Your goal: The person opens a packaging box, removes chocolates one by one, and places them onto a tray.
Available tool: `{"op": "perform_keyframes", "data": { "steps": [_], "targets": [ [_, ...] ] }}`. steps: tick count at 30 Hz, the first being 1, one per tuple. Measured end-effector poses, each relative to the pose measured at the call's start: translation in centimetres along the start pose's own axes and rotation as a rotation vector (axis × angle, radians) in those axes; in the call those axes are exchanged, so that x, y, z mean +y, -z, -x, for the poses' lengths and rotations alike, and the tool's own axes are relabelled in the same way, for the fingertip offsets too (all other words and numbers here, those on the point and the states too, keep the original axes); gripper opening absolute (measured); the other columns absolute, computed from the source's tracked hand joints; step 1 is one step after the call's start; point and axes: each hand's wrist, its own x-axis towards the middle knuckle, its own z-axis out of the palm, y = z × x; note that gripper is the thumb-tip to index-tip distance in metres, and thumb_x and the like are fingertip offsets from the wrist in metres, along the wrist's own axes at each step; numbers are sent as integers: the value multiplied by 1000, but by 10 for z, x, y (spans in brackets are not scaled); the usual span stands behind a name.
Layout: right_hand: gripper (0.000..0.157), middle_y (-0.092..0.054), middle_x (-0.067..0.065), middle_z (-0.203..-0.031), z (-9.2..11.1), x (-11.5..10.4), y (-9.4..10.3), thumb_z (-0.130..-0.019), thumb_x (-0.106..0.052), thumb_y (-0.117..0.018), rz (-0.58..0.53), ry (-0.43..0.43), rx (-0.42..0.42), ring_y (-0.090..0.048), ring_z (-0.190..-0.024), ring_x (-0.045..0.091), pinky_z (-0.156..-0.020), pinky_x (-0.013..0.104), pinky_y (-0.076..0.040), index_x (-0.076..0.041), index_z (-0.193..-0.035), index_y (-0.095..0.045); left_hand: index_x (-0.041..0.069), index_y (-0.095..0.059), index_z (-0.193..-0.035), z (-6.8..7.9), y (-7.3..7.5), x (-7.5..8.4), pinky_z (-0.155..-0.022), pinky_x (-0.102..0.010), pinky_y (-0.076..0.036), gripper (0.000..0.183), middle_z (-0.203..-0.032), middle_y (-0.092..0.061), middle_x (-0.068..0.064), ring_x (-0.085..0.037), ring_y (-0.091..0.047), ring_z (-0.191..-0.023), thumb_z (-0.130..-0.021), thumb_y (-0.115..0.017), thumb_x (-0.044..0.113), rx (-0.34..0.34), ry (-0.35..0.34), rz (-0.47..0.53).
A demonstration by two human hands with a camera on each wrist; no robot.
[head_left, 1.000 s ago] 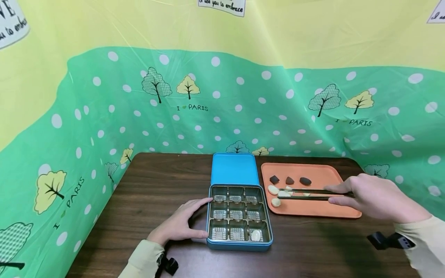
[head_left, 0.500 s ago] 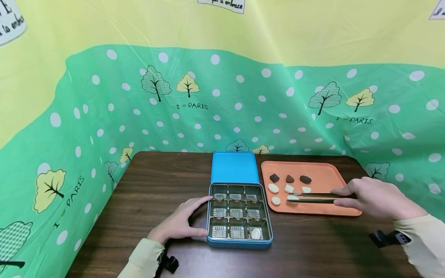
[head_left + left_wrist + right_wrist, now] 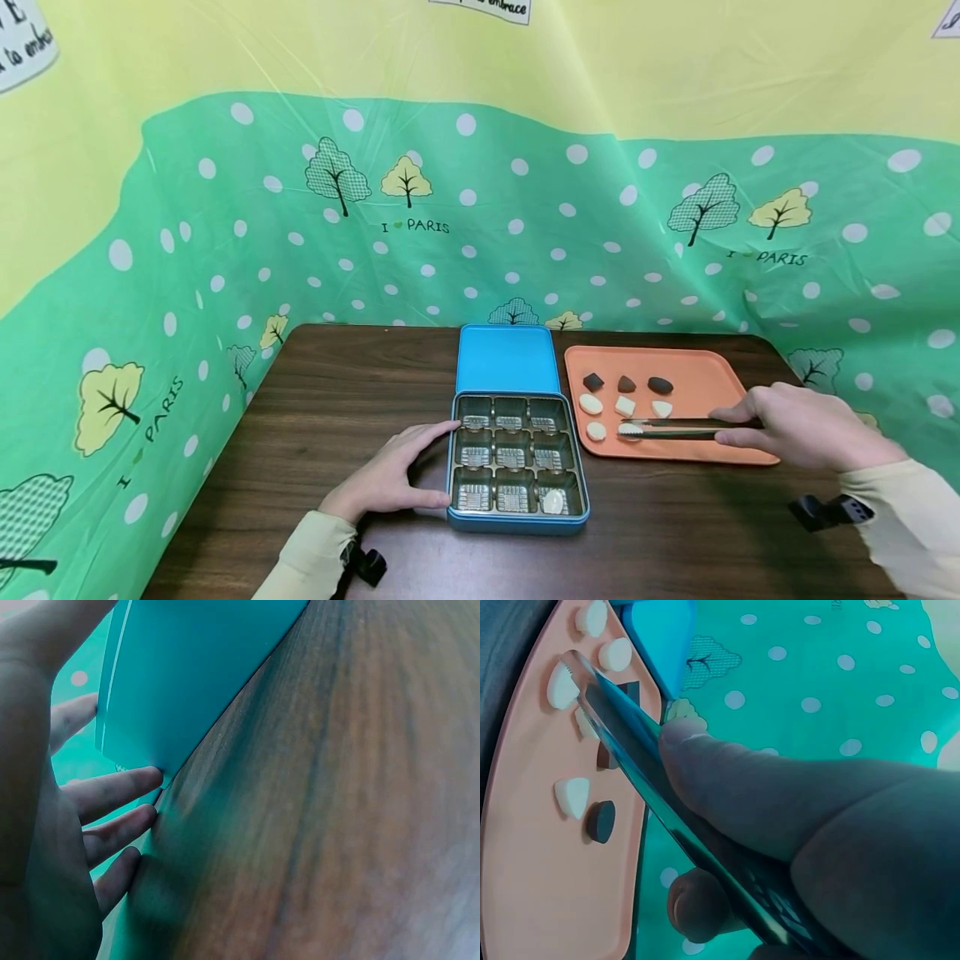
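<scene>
My right hand grips long metal tweezers reaching left over the orange tray. Their tips stand at a white oval chocolate in the tray's front row, overlapping it in the right wrist view. My left hand touches the left side of the blue tin, thumb and fingers stretched out. Nine-part dark trays fill the tin, and a white chocolate lies in its front right compartment. More white chocolates sit behind the tweezers, with a row of dark chocolates farther back.
The orange tray stands right of the tin, its left rim close to it. Behind the tin lies its blue lid, flat and folded back. A dark wooden table carries everything, with a patterned green and yellow cloth behind.
The right hand has drawn the tweezers rightward from over the left white chocolates, their tips now at the front-row oval one. The left hand stays on the tin.
</scene>
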Motion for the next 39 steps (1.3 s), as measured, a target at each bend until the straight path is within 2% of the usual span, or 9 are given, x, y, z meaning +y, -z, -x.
{"op": "perform_keyframes", "data": {
  "steps": [2,9,15,21,26,28,31,35,39],
  "targets": [
    [42,-80,1,-114,0,1,-1,-93,-56,-73,-6,6,-5,-70,-85,8,-56,33,-44,-25,-119,-83,34,-36,-164,0,-1,-1,-117,-66,-30,97,-162,-43,9,-22,-41,-149,-83,-83,60,-1,-1,-2],
    [49,-79,3,-119,0,1,-2,-91,-60,-72,-7,-2,2,-75,-100,24,-58,34,-47,-23,-121,-82,34,-36,-164,0,0,-1,-118,-66,-29,97,-163,-42,10,-21,-40,-149,-83,-83,61,-6,4,1],
    [51,-78,6,-120,2,2,-1,-91,-61,-73,-3,-26,11,-74,-104,28,-59,36,-49,-22,-122,-81,32,-36,-164,0,-1,-2,-117,-66,-30,97,-163,-41,11,-21,-41,-149,-84,-82,61,-4,-4,2],
    [58,-78,12,-118,7,-1,2,-91,-63,-72,-1,-59,10,-74,-99,24,-58,35,-45,-17,-127,-79,34,-36,-164,1,-2,-4,-116,-66,-31,97,-162,-42,10,-21,-41,-149,-83,-82,62,0,0,-2],
    [65,-77,16,-118,12,-9,4,-91,-68,-68,-2,-57,30,-71,-88,13,-55,30,-42,-14,-127,-79,36,-36,-164,0,-1,-4,-115,-66,-32,97,-161,-43,9,-21,-42,-147,-83,-82,63,7,-6,-8],
    [65,-77,14,-118,14,-13,5,-91,-69,-68,-1,-50,33,-65,-82,5,-54,29,-40,-16,-128,-78,35,-37,-164,-1,-1,-4,-115,-66,-33,97,-161,-44,9,-21,-43,-147,-83,-82,63,7,-9,-8],
    [63,-78,11,-119,17,-21,7,-92,-68,-67,-2,-33,38,-60,-74,0,-52,28,-39,-18,-129,-78,35,-36,-164,-1,-1,-4,-115,-67,-31,97,-162,-43,9,-22,-42,-148,-83,-82,62,3,-9,-3],
    [55,-79,5,-118,21,-33,11,-93,-64,-68,-2,-15,52,-68,-79,5,-53,28,-41,-22,-128,-78,34,-36,-164,0,-1,-3,-115,-67,-32,96,-162,-43,9,-22,-42,-148,-84,-82,61,-2,-7,-3],
    [49,-79,-3,-115,24,-44,15,-94,-62,-69,10,23,84,-76,-91,13,-54,27,-43,-26,-125,-80,35,-36,-164,0,-1,-2,-116,-67,-31,97,-162,-42,9,-22,-41,-149,-84,-82,61,-6,-2,5]
  ]
}}
